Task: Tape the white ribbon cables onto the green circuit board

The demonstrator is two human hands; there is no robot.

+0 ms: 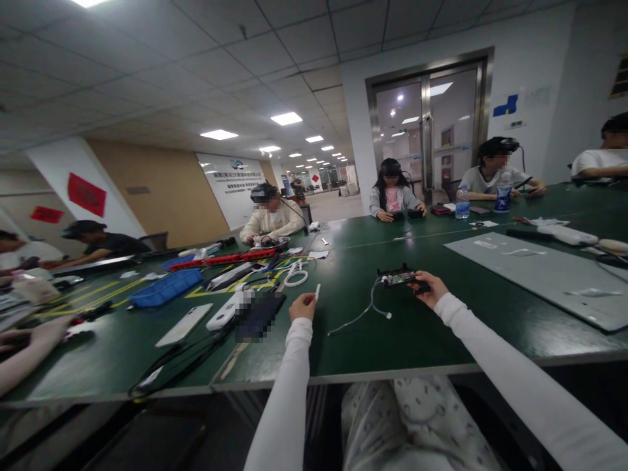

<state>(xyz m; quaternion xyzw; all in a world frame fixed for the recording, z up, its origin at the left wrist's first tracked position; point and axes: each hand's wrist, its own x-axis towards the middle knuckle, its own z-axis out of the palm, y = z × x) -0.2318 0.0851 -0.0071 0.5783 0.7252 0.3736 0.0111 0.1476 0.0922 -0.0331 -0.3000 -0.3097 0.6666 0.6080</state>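
Pinched in the fingers of my left hand [303, 307] is a small white strip [318, 292], upright above the table; its exact kind is too small to tell. My right hand [430, 288] grips the right end of a black circuit board assembly [396, 278], held over the green table. Two thin wires [371, 302] hang from the board's left end, one tipped with a small white connector [389, 316]. Between my two hands, the wires trail close above or on the tabletop; contact is hard to make out.
A blue tray [165, 288], a white phone [184, 324] and a white power strip [226, 310] lie to the left. On the right rests a grey panel [540, 278]. Bottles [462, 203] stand farther back. Another person's arm [36, 350] reaches in at left; several people sit around.
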